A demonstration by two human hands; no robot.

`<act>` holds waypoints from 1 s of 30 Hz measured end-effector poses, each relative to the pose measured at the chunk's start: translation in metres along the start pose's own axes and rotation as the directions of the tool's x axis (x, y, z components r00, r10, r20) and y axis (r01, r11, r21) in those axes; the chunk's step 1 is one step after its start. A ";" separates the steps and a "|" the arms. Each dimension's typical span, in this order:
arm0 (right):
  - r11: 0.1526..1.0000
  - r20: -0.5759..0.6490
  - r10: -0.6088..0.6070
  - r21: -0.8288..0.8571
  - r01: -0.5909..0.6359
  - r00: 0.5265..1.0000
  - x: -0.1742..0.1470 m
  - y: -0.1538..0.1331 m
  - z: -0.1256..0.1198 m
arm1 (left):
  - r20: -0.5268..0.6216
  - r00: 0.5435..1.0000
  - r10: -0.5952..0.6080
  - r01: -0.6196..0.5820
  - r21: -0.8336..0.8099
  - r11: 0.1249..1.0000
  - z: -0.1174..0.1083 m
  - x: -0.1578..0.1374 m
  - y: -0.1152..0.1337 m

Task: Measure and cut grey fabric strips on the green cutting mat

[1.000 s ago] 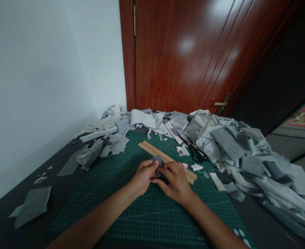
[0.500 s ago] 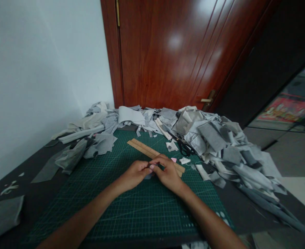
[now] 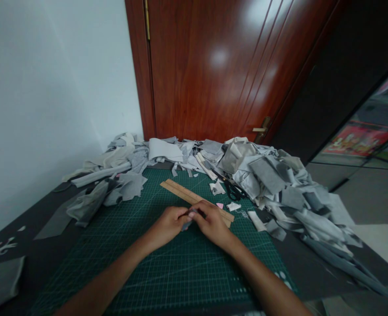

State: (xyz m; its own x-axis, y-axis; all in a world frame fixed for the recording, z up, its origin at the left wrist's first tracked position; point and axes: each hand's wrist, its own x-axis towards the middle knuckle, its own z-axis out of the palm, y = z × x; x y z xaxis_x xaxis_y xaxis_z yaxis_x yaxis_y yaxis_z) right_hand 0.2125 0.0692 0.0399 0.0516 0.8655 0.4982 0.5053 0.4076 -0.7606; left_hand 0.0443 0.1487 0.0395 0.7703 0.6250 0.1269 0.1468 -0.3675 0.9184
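Note:
My left hand (image 3: 172, 221) and my right hand (image 3: 210, 219) meet above the middle of the green cutting mat (image 3: 180, 267). Pinched between their fingertips is a small grey fabric piece (image 3: 186, 225), mostly covered by the fingers. Just beyond the hands lies a wooden ruler (image 3: 177, 189), running diagonally and partly hidden behind my right hand. A pink scrap (image 3: 219, 205) and a small white fabric scrap (image 3: 233, 206) rest close to the ruler's right part. Black-handled scissors (image 3: 233, 191) lie farther back at the edge of the fabric heap.
A large heap of grey and white fabric scraps (image 3: 266, 171) spreads along the back and right of the table. Another pile (image 3: 124, 153) stands at the back left, by the white wall. A folded grey cloth (image 3: 2, 281) sits at the near left. Behind the table is a brown door (image 3: 200, 70).
Both hands keep their pinch at nearly the same spot. More of the grey fabric piece shows below the fingers. The view has shifted slightly.

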 end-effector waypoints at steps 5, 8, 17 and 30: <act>0.995 -0.036 0.054 0.082 -0.051 0.998 0.001 0.004 -0.002 | -0.061 0.998 0.021 -0.017 0.063 0.998 -0.002 0.001 -0.001; 0.996 0.088 -0.031 0.089 0.023 0.996 0.003 0.003 -0.008 | -0.085 0.995 0.052 -0.040 0.134 0.990 -0.006 0.003 -0.003; 0.993 0.066 0.083 0.084 -0.089 0.994 0.018 0.028 -0.075 | -0.065 0.998 -0.003 -0.003 -0.094 0.996 -0.016 0.014 -0.028; 0.855 -0.978 0.006 -0.102 -0.508 0.207 -0.012 0.105 -0.243 | -0.205 0.969 -0.136 0.100 -0.178 0.979 -0.018 0.021 -0.036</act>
State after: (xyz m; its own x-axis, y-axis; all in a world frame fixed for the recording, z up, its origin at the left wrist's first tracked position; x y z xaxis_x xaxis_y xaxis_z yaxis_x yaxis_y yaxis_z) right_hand 0.4745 0.0310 0.0555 0.8563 -0.1037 0.5059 0.4941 -0.1208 -0.8610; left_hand 0.0440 0.1876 0.0161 0.5997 0.7967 0.0745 0.1106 -0.1747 0.9784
